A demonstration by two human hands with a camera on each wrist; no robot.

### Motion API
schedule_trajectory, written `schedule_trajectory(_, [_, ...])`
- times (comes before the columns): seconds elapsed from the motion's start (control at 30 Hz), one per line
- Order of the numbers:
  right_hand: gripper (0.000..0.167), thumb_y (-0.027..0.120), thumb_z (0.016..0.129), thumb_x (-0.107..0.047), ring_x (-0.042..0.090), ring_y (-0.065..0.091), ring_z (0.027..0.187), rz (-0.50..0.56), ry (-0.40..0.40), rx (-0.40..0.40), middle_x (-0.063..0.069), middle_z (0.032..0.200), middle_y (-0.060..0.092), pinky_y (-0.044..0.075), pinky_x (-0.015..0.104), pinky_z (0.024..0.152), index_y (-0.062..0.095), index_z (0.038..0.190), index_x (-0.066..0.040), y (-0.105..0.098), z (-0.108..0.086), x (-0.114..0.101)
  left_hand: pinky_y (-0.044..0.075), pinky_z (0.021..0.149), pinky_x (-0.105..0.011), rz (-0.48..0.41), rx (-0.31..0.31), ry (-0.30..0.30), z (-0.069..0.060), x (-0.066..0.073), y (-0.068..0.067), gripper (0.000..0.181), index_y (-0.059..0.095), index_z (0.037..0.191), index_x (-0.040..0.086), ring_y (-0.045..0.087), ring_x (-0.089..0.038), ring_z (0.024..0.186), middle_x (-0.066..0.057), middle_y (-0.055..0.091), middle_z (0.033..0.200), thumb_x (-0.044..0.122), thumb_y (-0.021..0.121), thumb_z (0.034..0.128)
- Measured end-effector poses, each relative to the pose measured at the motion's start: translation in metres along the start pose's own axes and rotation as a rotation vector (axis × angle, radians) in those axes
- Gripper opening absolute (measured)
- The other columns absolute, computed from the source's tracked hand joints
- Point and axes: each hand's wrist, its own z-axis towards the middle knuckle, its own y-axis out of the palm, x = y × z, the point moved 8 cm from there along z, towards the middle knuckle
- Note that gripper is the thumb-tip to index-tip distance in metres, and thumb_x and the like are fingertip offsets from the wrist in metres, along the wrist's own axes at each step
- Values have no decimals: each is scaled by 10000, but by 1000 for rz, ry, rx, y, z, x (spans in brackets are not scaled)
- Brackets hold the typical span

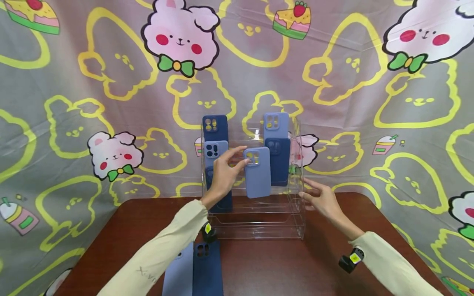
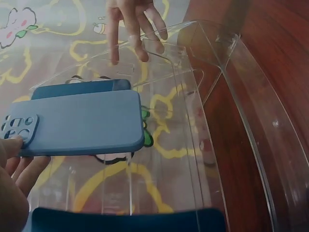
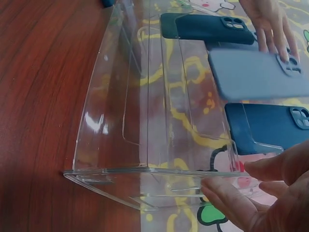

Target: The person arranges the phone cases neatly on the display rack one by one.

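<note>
In the head view my left hand [image 1: 226, 172] pinches a light blue phone case [image 1: 258, 176] near its camera cutout, thumb on the cutout side. It is held upright in front of a clear tiered display stand [image 1: 255, 236]. At the stand's right side, my right hand [image 1: 324, 201] rests its fairly straight fingers against the clear side wall; the right wrist view shows the thumb and fingers [image 3: 231, 198] by its edge. Behind the held case, a dark blue case [image 1: 280, 164] and a lighter case [image 1: 275, 123] stand in the right column.
The stand's left column holds a dark blue case [image 1: 215, 127], a light blue case [image 1: 216, 149] and darker ones lower down. A light case [image 1: 179, 273] and a dark case [image 1: 207, 271] lie on the brown table [image 1: 277, 267] at the front. A patterned curtain [image 1: 237, 90] hangs behind.
</note>
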Motion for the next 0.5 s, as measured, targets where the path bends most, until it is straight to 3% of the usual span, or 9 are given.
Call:
schedule_trajectory(0.13, [580,674,1022,-51,325,765,958,-1,-9,10,348,1266,669,697,427,733,464,1561,-9,-2,1,0,679,827,-373,3,-13,1,1,-7,20,386,720,1310,62,751,-288,959,-153,732,1112,38,786,931])
schedule_trajectory(0.3, [572,671,1019,-34,364,760,985,-20,-12,20,359,1277,658,696,403,720,472,1554,-6,-4,0,-1,673,826,-342,25,-61,6,-8,-15,47,384,716,1312,40,755,-285,972,-164,717,1100,25,778,934])
schedule_trajectory(0.5, [553,669,1017,-23,387,760,981,-41,-39,29,368,1256,665,696,406,719,485,1535,27,2,-2,-4,667,864,-338,-1,-85,42,-20,-23,62,381,708,1333,56,741,-305,1024,-150,713,1154,47,758,955])
